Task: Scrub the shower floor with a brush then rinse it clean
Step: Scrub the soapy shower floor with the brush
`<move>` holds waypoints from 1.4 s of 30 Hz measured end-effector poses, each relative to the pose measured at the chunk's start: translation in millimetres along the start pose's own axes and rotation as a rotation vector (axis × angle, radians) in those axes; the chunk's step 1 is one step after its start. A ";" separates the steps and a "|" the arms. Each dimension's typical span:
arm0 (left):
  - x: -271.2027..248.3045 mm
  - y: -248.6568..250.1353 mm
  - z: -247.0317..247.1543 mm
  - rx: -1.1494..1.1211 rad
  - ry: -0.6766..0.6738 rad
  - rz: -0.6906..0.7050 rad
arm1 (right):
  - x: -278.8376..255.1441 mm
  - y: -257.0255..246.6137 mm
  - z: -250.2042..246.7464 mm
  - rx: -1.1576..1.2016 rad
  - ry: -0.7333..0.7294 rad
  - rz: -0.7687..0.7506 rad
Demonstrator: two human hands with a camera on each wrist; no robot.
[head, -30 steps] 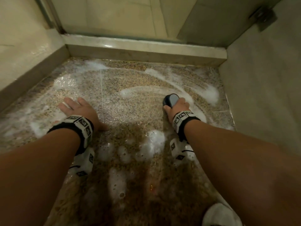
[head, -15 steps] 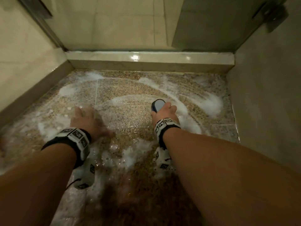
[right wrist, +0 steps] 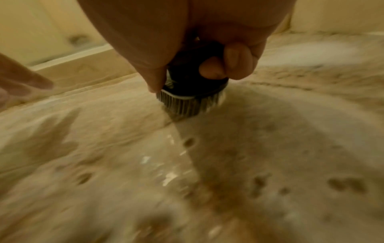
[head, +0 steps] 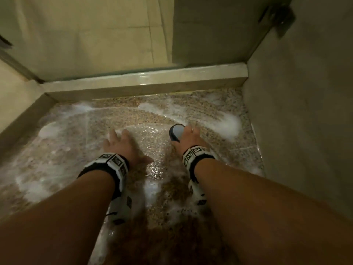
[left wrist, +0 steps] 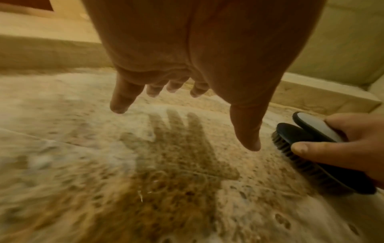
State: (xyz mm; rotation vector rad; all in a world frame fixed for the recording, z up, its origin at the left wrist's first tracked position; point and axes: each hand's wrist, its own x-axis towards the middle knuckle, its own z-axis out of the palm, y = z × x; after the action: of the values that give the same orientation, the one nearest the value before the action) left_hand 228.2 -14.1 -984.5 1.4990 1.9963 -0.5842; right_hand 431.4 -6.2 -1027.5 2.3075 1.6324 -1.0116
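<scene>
Your right hand [head: 188, 137] grips the brush [head: 176, 132], now nearer the far curb | left hand [head: 122, 148] lifted off, fingers spread | shower floor [head: 114, 119] foamy: scrubbing unfinished.

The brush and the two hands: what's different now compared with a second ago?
The left hand, flat on the wet floor a second ago, has lifted and hovers over it, fingers spread. The right hand has pushed the brush slightly away from the person. Unchanged: its grip on the brush, bristles on the floor, and foam by the right wall.
</scene>
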 end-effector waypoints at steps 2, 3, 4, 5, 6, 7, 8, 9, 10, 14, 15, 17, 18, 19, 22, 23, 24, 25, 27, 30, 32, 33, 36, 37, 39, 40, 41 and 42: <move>17.6 19.4 3.6 0.034 0.012 0.033 | 12.8 25.1 -13.7 0.055 0.059 0.082; 25.2 27.5 3.6 0.042 0.009 0.027 | 19.5 39.5 -22.5 0.085 0.094 0.144; 32.0 34.0 3.4 0.043 -0.006 0.011 | 25.7 54.7 -31.3 0.117 0.117 0.221; 37.2 38.9 2.9 0.043 -0.030 -0.018 | 31.8 69.2 -38.4 0.143 0.146 0.291; 41.5 43.3 3.9 0.039 -0.061 -0.043 | 37.2 83.3 -44.5 0.157 0.173 0.351; 46.5 47.1 7.9 0.061 -0.080 -0.065 | 40.0 96.6 -51.0 0.164 0.203 0.397; 51.0 50.1 13.1 0.107 -0.087 -0.087 | 41.6 107.8 -57.4 0.162 0.227 0.451; 54.4 52.0 17.1 0.158 -0.082 -0.098 | 43.2 115.1 -63.2 0.151 0.245 0.508; 55.9 53.4 19.7 0.183 -0.075 -0.105 | 45.8 120.0 -67.5 0.145 0.263 0.564; 56.9 57.3 18.5 0.161 -0.087 -0.116 | 54.6 102.4 -70.9 0.163 0.270 0.640; 56.9 58.3 18.2 0.169 -0.092 -0.112 | 53.4 89.2 -68.4 0.151 0.261 0.610; 57.8 60.9 19.1 0.168 -0.095 -0.108 | 52.1 55.8 -57.6 0.107 0.226 0.478; 56.3 61.0 18.0 0.171 -0.094 -0.109 | 49.8 35.2 -50.3 0.098 0.203 0.396; 55.4 61.0 16.4 0.172 -0.099 -0.112 | 46.2 14.3 -43.7 0.089 0.172 0.296; 53.1 60.1 13.3 0.149 -0.118 -0.108 | 40.3 -23.0 -23.0 -0.042 0.060 0.009; 52.9 59.8 11.8 0.140 -0.110 -0.108 | 42.6 -23.2 -22.2 -0.074 0.056 -0.040; 53.7 59.0 12.0 0.132 -0.107 -0.105 | 46.1 -18.2 -24.9 -0.075 0.057 -0.031; 54.4 58.1 12.6 0.120 -0.107 -0.099 | 48.7 -9.6 -32.6 -0.047 0.067 0.012; 56.0 56.1 13.7 0.099 -0.120 -0.093 | 62.4 18.6 -51.1 0.030 0.126 0.135; 59.0 55.5 13.6 0.090 -0.120 -0.086 | 83.0 68.7 -83.2 0.052 0.222 0.302; 60.1 55.3 13.8 0.060 -0.120 -0.086 | 91.7 94.4 -98.2 -0.010 0.234 0.388; 60.1 55.9 14.1 0.053 -0.121 -0.087 | 94.1 102.8 -104.0 -0.031 0.249 0.416; 59.5 58.5 14.0 0.104 -0.113 -0.093 | 103.6 107.8 -115.6 -0.068 0.306 0.435; 58.4 59.4 13.7 0.133 -0.112 -0.091 | 107.8 104.8 -118.1 -0.078 0.319 0.429; 56.6 60.6 13.6 0.173 -0.108 -0.083 | 115.7 96.4 -122.8 -0.041 0.349 0.426; 56.7 61.1 13.6 0.183 -0.103 -0.080 | 118.8 92.6 -124.9 -0.003 0.361 0.424; 56.1 61.4 13.4 0.189 -0.101 -0.082 | 121.1 88.8 -127.4 0.030 0.368 0.417; 56.2 61.4 13.4 0.193 -0.100 -0.088 | 122.7 86.6 -128.8 0.049 0.372 0.407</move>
State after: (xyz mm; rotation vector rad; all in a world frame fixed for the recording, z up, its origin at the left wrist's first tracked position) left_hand 277.9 34.3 -1032.5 1.4661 1.9821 -0.8936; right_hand 586.9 116.0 -1023.9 2.8297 1.1582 -0.5650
